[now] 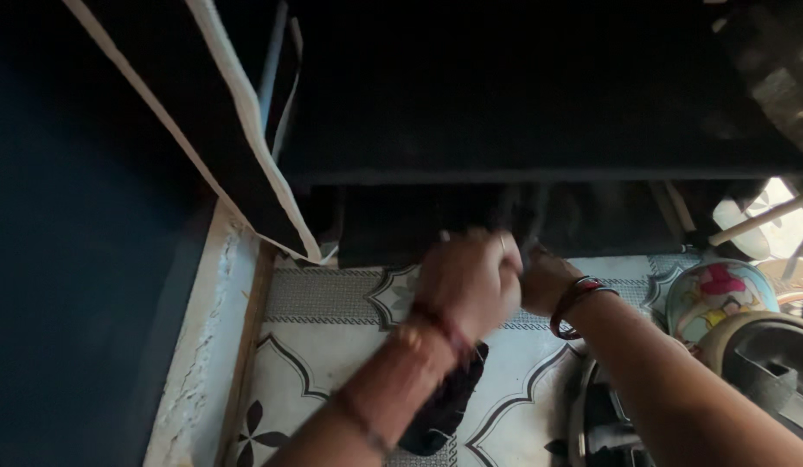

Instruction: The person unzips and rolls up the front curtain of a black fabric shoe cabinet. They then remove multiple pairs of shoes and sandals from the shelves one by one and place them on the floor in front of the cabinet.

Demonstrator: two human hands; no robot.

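Both hands met at the lower edge of a dark, soft-looking fabric panel hanging above a pale patterned floor tile. The left hand was closed, seemingly pinching the fabric edge; the right hand was curled shut beside it, its hold unclear in shadow. The work in hand appeared to be gripping the hem; a firm, even hold was called for. A black cloth scrap lay on the tile below the left wrist.

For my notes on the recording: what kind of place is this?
Probably a room in a home. The patterned floor tiles, a dark cabinet with black cloth, and a colourful helmet on the floor suggest it.
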